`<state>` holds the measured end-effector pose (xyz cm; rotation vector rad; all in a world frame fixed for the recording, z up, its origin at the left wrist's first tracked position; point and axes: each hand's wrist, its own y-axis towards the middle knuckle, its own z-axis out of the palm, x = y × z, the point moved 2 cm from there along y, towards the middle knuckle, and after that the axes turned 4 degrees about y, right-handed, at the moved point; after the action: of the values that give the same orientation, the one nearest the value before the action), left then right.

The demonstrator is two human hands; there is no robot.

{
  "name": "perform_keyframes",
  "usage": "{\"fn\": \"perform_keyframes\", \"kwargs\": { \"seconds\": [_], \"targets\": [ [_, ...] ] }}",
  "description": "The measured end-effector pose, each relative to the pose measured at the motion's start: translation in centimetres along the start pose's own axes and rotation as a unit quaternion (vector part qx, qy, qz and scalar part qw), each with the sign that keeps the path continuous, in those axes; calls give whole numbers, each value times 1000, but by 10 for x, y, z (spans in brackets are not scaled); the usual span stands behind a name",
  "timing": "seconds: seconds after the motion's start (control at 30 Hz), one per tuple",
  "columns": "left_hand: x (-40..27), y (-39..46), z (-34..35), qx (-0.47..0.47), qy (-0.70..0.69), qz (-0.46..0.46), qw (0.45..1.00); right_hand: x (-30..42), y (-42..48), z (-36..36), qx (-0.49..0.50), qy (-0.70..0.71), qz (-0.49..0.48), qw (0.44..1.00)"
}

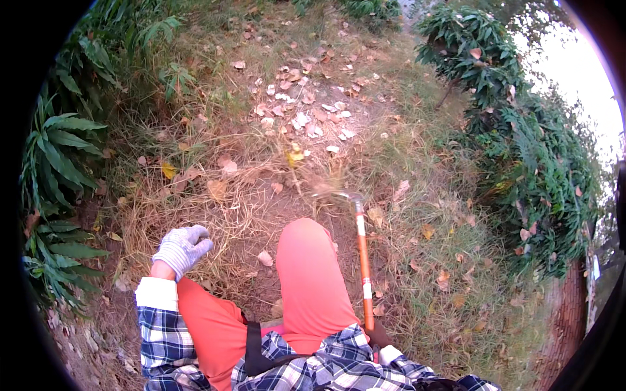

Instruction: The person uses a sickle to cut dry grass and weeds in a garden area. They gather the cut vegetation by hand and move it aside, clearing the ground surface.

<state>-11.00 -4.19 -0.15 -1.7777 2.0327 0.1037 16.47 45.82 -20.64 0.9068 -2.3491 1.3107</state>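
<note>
My left hand [182,249], in a pale knitted glove, hovers beside my bent left knee over cut dry grass [234,205], its fingers half curled and nothing seen in them. At the lower right my right hand [379,337], in a dark glove, grips the end of a long orange handle with white bands. The handle runs up past my right knee to the metal head of a long-handled hand tool [356,198], which lies at the grass ahead of me. The blade is blurred, so its exact kind cannot be told.
Dry fallen leaves [303,117] are scattered over the soil ahead. Long-leaved green plants [63,141] border the left side. A dense leafy shrub [533,161] stands on the right, with a brick surface [567,322] below it at the lower right.
</note>
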Motion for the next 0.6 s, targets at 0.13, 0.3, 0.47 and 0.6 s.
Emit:
{"fn": "perform_keyframes", "kwargs": {
  "seconds": [0.13,0.3,0.47,0.6],
  "targets": [
    [0,3,3,33,15,-2,999,-48,-28,-11,-36,-91,-70,993],
    [1,4,4,68,29,-5,997,117,-63,-35,-93,26,31,995],
    [-3,4,0,73,29,-19,997,177,20,-26,-103,32,-89,990],
    [6,2,6,27,9,-7,1000,263,75,-16,-46,95,-102,989]
  ]
}}
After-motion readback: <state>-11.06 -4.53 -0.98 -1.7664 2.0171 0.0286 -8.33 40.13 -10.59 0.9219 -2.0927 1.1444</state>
